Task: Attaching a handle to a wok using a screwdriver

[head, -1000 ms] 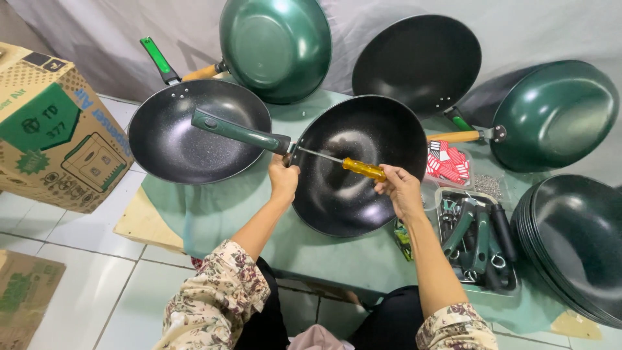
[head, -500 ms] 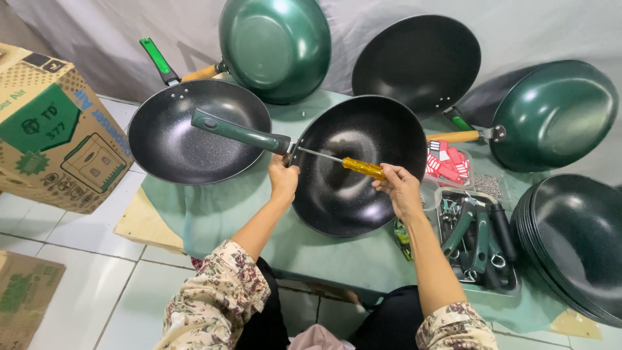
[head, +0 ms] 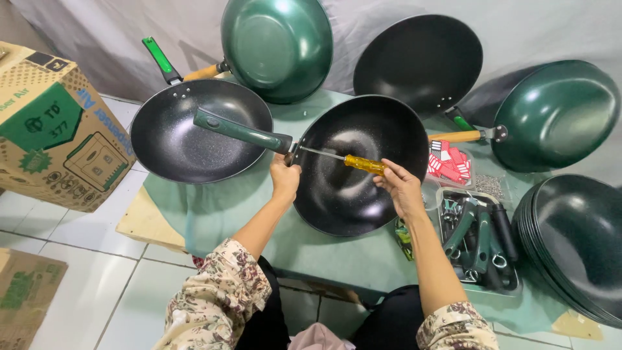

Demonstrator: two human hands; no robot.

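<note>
Green-clothed table [head: 214, 207], speckled black wok [head: 363, 162]

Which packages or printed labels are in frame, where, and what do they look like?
Cardboard box: on the floor left of the table, brown carton with green panels and a line drawing.
Flattened carton: floor, bottom left, brown with a green print.
Small packets: clear tub right of the black wok, red and white.
No screens or signs.
</note>
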